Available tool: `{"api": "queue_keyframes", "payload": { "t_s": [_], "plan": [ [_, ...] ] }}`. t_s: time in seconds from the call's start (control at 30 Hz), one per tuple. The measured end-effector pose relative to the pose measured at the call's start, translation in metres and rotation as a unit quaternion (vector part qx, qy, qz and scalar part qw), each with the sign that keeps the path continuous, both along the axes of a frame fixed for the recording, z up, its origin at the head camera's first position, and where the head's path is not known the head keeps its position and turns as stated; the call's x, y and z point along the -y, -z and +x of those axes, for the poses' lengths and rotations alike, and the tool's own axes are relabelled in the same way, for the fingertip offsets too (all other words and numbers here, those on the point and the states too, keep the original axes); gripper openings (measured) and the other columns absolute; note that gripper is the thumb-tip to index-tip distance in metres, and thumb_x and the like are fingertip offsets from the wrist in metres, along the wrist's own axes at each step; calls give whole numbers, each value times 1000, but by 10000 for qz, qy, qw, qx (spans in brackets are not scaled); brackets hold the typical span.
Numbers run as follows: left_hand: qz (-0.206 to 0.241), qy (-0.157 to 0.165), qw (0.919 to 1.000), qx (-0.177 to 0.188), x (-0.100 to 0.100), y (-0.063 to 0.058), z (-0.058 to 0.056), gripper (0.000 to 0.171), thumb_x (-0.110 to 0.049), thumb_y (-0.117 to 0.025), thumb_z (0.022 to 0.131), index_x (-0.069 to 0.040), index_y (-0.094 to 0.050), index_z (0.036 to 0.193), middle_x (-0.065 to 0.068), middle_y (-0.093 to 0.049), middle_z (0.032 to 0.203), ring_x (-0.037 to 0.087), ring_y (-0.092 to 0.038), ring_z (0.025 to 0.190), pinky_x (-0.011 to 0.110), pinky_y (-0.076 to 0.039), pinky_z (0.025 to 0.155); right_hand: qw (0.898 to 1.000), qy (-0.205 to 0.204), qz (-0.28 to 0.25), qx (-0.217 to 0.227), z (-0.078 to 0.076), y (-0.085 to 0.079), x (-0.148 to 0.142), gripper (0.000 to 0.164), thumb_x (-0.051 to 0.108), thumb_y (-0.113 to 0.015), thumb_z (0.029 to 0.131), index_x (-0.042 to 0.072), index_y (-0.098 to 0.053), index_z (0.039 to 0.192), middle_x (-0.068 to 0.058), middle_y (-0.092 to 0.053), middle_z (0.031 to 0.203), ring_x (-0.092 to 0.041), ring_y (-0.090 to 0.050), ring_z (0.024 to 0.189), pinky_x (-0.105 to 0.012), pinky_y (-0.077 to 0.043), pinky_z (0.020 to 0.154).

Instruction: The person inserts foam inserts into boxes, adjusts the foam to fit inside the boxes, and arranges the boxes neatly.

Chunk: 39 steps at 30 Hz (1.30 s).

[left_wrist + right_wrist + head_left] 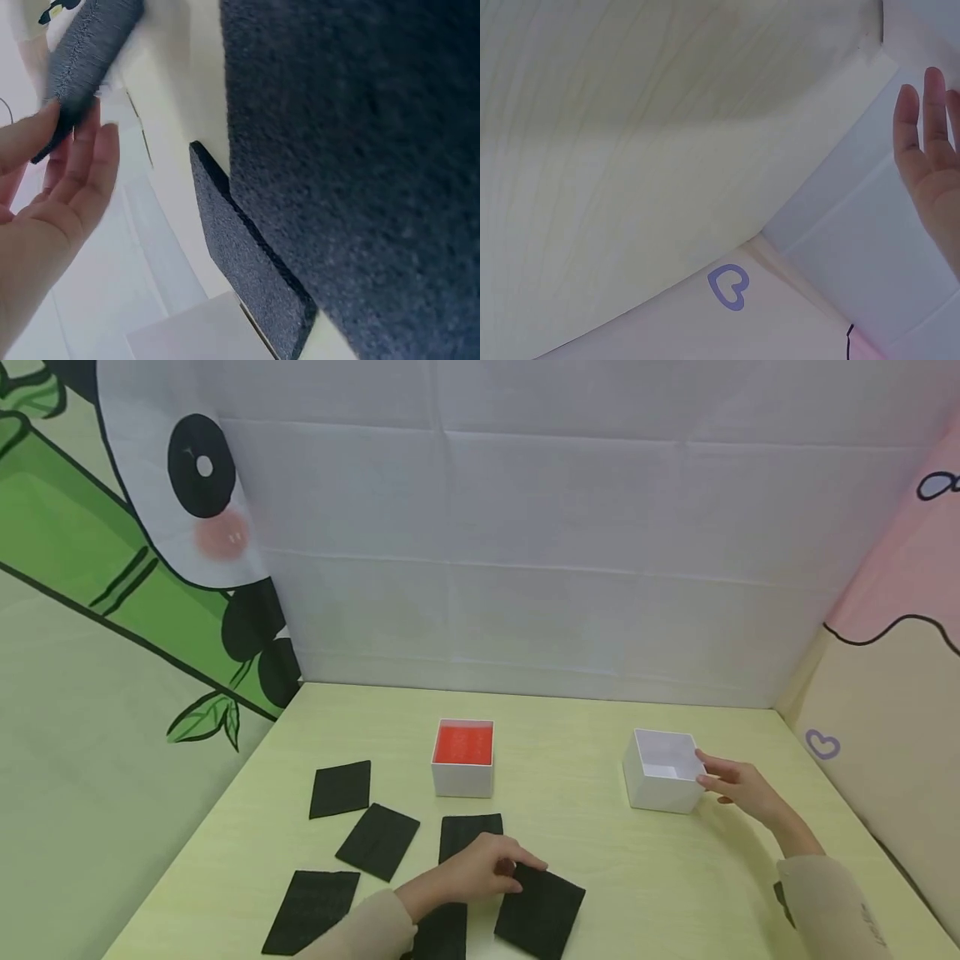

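Other black squares [378, 842] lie near the left hand [483, 870].

Black squares [542, 913]: matt, rough, felt-like. White boxes [462, 781]: smooth, card-like. Tabletop [558, 760]: wood-grained. Backdrop [540, 510]: creased, cloth-like.

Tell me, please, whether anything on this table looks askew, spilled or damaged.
I see nothing spilled or damaged. The black squares lie at uneven angles, which looks untidy; the left hand holds one. Both white boxes stand upright.
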<state>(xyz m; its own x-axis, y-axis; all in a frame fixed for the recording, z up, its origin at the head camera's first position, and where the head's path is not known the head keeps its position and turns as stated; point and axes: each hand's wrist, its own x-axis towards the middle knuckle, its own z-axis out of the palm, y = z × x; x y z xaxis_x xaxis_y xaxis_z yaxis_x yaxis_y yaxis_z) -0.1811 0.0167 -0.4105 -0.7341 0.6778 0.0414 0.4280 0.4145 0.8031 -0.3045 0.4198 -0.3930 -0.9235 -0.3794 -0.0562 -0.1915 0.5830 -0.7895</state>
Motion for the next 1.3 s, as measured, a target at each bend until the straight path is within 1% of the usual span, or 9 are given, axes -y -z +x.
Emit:
{"api": "queue_keyframes", "payload": {
  "t_s": [0.1,0.17,0.27,0.37,0.5,0.73,1.03,1.17,1.3],
  "plan": [
    [244,-122,9992,286,-1,0,-1,40,7,-66,76,-8,-63,113,-4,-63,102,-1,-46,59,17,-43,57,10000,-21,2,-5,-2,0,-1,55,18,-54,90,-12,-30,130,-36,-35,125,-8,-58,86,-33,-48,67],
    [397,-224,9981,423,-1,-1,-2,41,7,-65,76,-7,-62,114,0,-62,108,0,-49,58,18,-44,56,10000,-37,-19,-16,-3,0,-2,54,17,-54,91,-13,-31,130,-36,-40,122,-3,-55,83,-33,-48,66],
    [623,-442,9950,647,-3,-3,-3,38,7,-64,77,-4,-62,113,3,-62,106,1,-53,59,20,-46,54,9999,-78,-96,-43,-4,-2,-3,51,17,-50,92,-14,-32,129,-33,-49,113,-1,-52,80,-32,-48,67],
    [806,-729,9900,904,-5,-5,-4,32,8,-63,77,-3,-65,107,1,-64,99,5,-55,58,23,-48,52,9997,-128,-185,-76,-7,-5,-3,48,16,-45,95,-16,-33,128,-24,-56,102,-2,-51,79,-31,-48,66],
    [903,-1022,9842,1127,-7,-8,-5,23,7,-62,78,-5,-67,98,-2,-63,89,11,-54,52,24,-47,48,9993,-170,-303,-106,-10,-8,-5,47,13,-44,95,-17,-30,128,-25,-57,102,-2,-54,78,-32,-48,66],
    [849,-1353,9818,1024,-12,-8,-8,18,-1,-65,79,-4,-68,96,0,-64,80,11,-54,52,30,-49,51,9990,-166,-411,-59,-15,-7,-7,47,11,-46,94,-16,-29,128,-34,-50,111,-2,-56,79,-35,-48,66],
    [1232,-1622,9726,1115,-22,-9,-10,23,5,-64,77,2,-66,100,7,-65,84,14,-58,58,39,-50,57,9993,0,-298,224,-17,-3,-6,49,15,-49,93,-14,-32,129,-36,-40,123,0,-54,81,-32,-48,67],
    [1226,-1658,9728,1055,-24,-11,-11,29,5,-65,77,1,-65,105,7,-65,88,12,-59,62,29,-49,56,9989,58,-392,261,-15,-2,-5,50,16,-49,93,-13,-31,129,-36,-36,125,0,-54,82,-33,-48,69],
    [1154,-1677,9744,950,-26,-13,-12,33,5,-64,77,-2,-64,110,8,-64,95,9,-58,67,20,-44,54,9985,104,-459,280,-13,-2,-3,49,16,-47,94,-12,-29,130,-36,-37,124,-1,-55,80,-33,-48,67]
  ]
}}
